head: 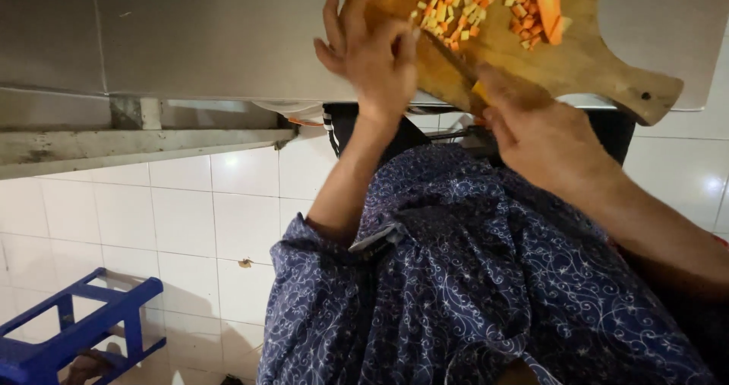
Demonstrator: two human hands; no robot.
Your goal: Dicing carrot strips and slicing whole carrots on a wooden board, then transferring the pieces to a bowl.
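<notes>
Carrot (548, 5) mostly diced on cutting board (531, 58); one long piece left; right hand (531, 130) clasps knife (456, 62), left hand (372, 51) open, fingers spread, empty

Hands (456, 89) work diced carrot (471, 5) on a board (600, 66).

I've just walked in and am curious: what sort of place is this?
Most likely a kitchen, home or commercial. A wooden cutting board with diced carrot pieces lies on a steel counter, the walls or floor are white tile, and the right hand holds a knife.
</notes>
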